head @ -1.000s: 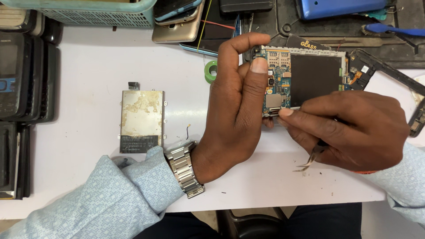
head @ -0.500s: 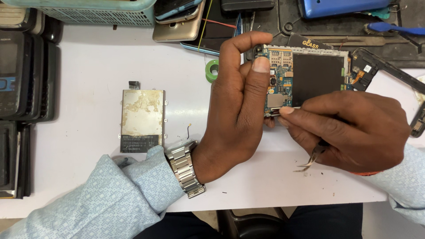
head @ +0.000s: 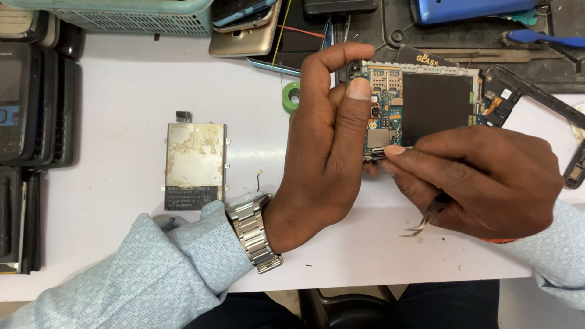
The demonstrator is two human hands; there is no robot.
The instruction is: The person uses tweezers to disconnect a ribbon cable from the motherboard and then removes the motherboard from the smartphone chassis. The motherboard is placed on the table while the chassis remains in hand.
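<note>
The phone [head: 420,109] lies open between the hands, back cover off, green board and dark flat plate bare — stripped already, though the board still sits in its frame. The left hand [head: 332,146] clamps its near end, thumb on the board; the right hand [head: 481,180] pinches at the board's edge with metal tweezers [head: 426,220] tucked in its palm. A dull, stained metal plate [head: 195,166] lies left of the left wrist.

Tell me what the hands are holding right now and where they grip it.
The left hand grips the opened phone by its left end; the right hand pinches its lower edge, with tweezers tucked in the palm.
</note>
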